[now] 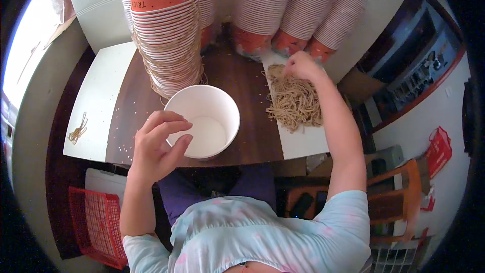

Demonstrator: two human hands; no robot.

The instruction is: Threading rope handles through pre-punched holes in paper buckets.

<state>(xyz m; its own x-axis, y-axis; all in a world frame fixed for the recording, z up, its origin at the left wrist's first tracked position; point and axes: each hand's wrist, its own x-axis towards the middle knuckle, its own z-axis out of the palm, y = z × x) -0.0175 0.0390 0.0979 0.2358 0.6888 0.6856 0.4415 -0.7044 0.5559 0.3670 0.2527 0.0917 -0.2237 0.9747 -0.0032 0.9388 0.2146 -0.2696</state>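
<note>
A white paper bucket (225, 144) stands mouth up near the table's front edge, its inside bare. At its left rim is my left hand (157, 144), thumb and fingers apart with nothing between them; the fingertips reach over the mouth. My right hand (303, 65) is at the far end of a tangled pile of thin tan cords (295, 103), fingers bent down and pinched at the cords. The fingertips are partly hidden, so how many cords they grip cannot be seen. Behind the bucket rises a tall stack of upside-down orange-and-white paper buckets (166, 35), with tan cords hanging around it.
Several plastic-wrapped stacks of paper buckets (265, 5) stand along the back wall. A small bundle of cord (78, 129) lies on the table's white left part. White specks dot the brown tabletop (252, 146). Below left is a red basket (98, 225); a wooden chair (404, 197) stands right.
</note>
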